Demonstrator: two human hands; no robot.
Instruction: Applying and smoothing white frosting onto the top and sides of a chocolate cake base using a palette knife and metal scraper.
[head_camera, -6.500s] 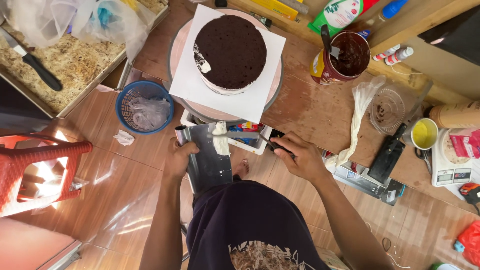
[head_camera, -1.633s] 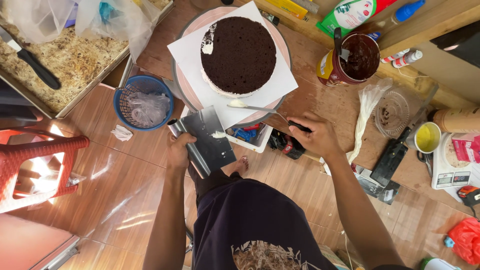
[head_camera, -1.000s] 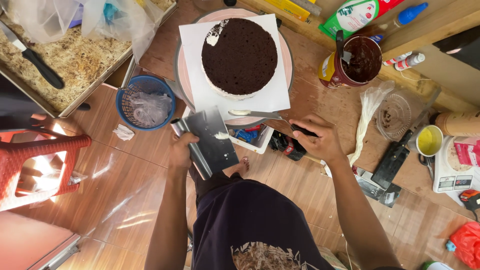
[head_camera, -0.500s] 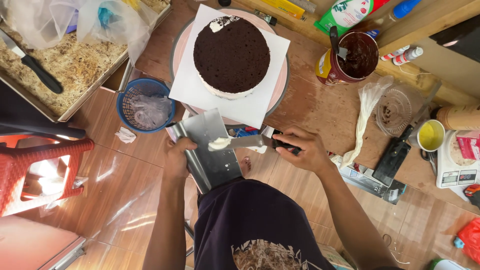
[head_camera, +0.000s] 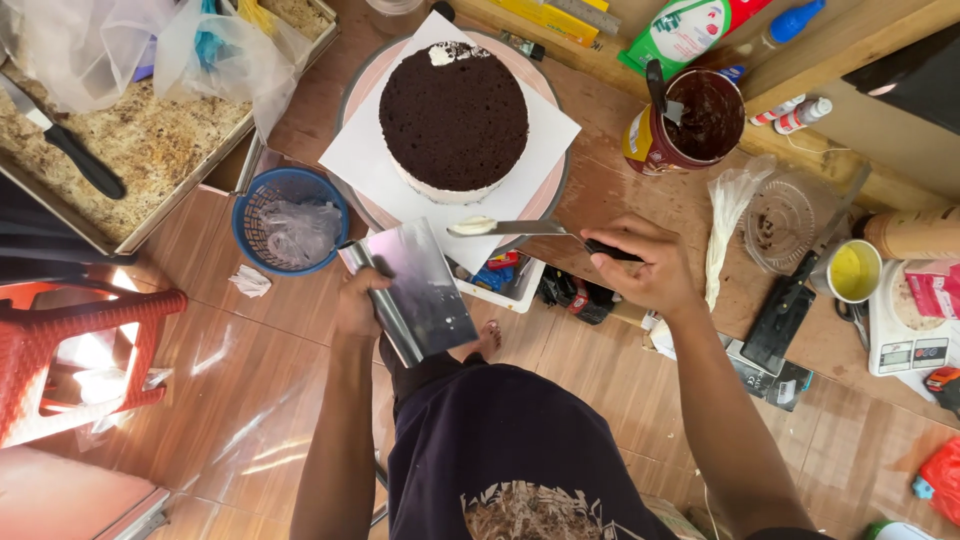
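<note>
Left hand (head_camera: 358, 305) sits just left of centre frame, fingers wrapped on the handle edge of a metal bench scraper (head_camera: 420, 290); blade tilted, flat face up toward the camera. Right hand (head_camera: 645, 265) is right of centre, closed on the black handle of a palette knife (head_camera: 520, 228). The knife lies roughly horizontal with its tip pointing left, a dab of white cream on the tip end. Tip hangs just above the scraper's upper edge — contact between the two can't be confirmed. Hands are well apart, each clamped on its own tool.

Just beyond the knife: a dark chocolate cake (head_camera: 453, 118) in the upper centre of the frame, white cream band visible along its lower side, a small white smear on its far edge. It sits on a white paper square (head_camera: 545, 135), which lies on a round pink turntable (head_camera: 552, 195).

Left of the turntable, lower down on the floor — a blue basket (head_camera: 255, 200) with crumpled plastic inside. Far upper left, a metal tray (head_camera: 150, 150) of crumbs with a black-handled knife (head_camera: 65, 145) across it. Lower left, a red plastic stool (head_camera: 70, 350).

Upper right of the cake, a jar of chocolate spread (head_camera: 700, 120) with a spatula standing in it. Right of the right hand, a piping bag (head_camera: 725, 225); far right, a small cup of yellow liquid (head_camera: 850, 272) and a kitchen scale (head_camera: 905, 340).
</note>
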